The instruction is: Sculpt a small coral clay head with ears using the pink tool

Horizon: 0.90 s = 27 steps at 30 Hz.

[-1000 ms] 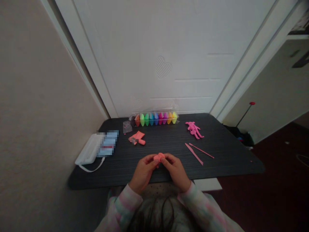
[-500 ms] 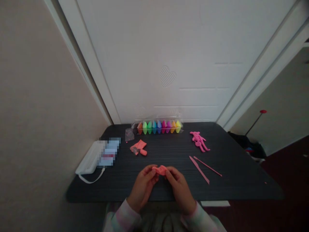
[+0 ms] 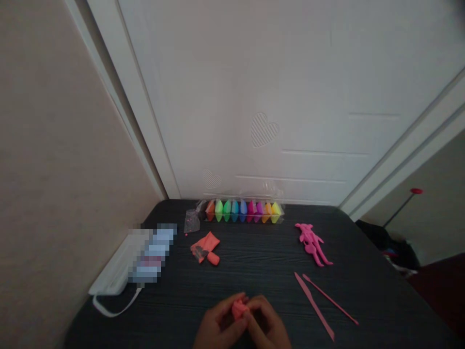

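Coral clay (image 3: 239, 309) has been bunched from the wider strip of a moment ago into a compact lump, pinched between the fingers of left hand (image 3: 219, 326) and right hand (image 3: 268, 325), held over the tabletop (image 3: 250, 261) well short of its far edge; kneading is judged unfinished.

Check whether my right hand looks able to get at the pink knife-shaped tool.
Probably yes: the pink knife-shaped tool lies to the right of your right hand, with nothing visible blocking the way. That hand holds coral clay, though, so it may need to let go first.
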Tool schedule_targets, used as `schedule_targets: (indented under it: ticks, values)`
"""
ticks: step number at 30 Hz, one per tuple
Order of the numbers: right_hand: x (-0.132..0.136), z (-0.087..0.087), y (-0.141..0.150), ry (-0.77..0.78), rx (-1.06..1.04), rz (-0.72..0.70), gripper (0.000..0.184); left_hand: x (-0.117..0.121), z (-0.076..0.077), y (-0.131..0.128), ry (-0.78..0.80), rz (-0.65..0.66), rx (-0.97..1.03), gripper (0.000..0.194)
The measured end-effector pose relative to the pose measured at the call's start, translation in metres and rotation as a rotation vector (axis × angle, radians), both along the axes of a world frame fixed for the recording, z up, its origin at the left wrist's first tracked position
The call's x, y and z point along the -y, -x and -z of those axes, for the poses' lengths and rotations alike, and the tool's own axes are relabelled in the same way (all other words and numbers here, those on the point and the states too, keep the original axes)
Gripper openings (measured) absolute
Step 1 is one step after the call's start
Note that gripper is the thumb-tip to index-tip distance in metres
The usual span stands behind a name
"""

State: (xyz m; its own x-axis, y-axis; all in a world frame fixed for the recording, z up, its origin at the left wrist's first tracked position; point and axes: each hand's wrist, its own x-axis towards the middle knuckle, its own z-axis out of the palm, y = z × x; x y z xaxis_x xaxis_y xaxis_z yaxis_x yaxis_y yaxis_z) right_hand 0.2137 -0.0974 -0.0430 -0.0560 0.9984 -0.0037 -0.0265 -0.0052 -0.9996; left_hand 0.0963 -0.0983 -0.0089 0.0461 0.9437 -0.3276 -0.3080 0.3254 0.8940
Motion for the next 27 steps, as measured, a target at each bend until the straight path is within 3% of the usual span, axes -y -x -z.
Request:
schedule_targets:
  ticks: [2, 4, 6, 8, 11, 16, 21, 27]
  values:
    - [-0.002, -0.004, -0.006, 0.051, -0.032, -0.010, 0.017, -0.004, -0.013, 0.001, 0.000, 0.036, -0.075, 0.026]
    - [-0.007, -0.018, -0.016, 0.004, 0.031, -0.045, 0.013, -0.014, -0.028, 0.003, 0.016, 0.091, -0.065, 0.025]
    - [-0.016, -0.039, -0.026, -0.154, 0.243, -0.102, 0.017, -0.028, -0.041, 0.004, -0.003, 0.152, -0.057, 0.027]
    - [-0.028, -0.060, -0.030, -0.354, 0.440, -0.074, 0.034, -0.045, -0.051, 0.001, -0.033, 0.214, -0.060, 0.028]
    - [-0.052, -0.076, -0.027, -0.531, 0.678, -0.133, 0.048, -0.071, -0.056, -0.005, -0.114, 0.277, 0.000, 0.029]
    - [-0.085, -0.056, -0.017, -0.626, 0.795, -0.229, 0.052, -0.101, -0.031, -0.004, 0.071, 0.225, 0.126, 0.052]
    - [-0.094, -0.030, -0.017, -0.542, 0.783, -0.229, 0.042, -0.103, -0.001, 0.002, 0.166, 0.233, 0.187, 0.056]
    - [-0.092, -0.032, -0.017, -0.339, 0.655, -0.158, 0.034, -0.102, -0.004, 0.001, 0.339, 0.213, 0.528, 0.050]
